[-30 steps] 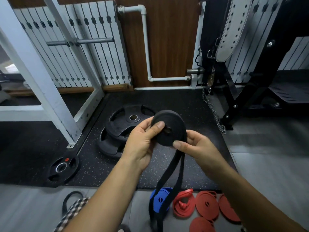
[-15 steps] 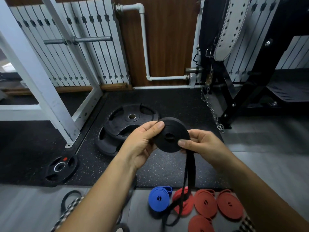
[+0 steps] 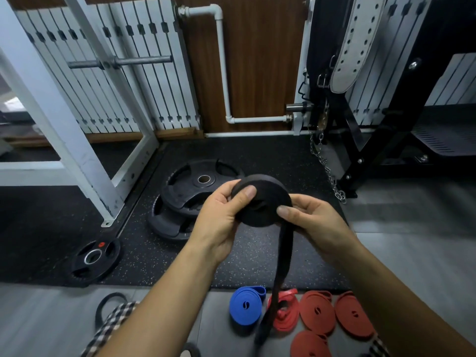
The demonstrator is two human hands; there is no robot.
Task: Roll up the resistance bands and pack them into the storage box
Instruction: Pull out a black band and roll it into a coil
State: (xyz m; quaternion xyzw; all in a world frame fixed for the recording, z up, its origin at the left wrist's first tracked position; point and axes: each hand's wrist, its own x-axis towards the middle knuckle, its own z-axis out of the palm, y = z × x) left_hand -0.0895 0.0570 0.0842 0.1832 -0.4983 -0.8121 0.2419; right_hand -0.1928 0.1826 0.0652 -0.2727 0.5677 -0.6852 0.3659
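On speckled black mat (image 3: 257, 161), weight plates (image 3: 180, 188).

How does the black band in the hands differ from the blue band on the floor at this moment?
The black band is held up between the left hand and right hand; the blue band lies on the floor. The black band is only partly rolled, with a long tail hanging from its coil; the blue band is coiled up, only a short loop sticking out. Both are flat bands wound into discs.
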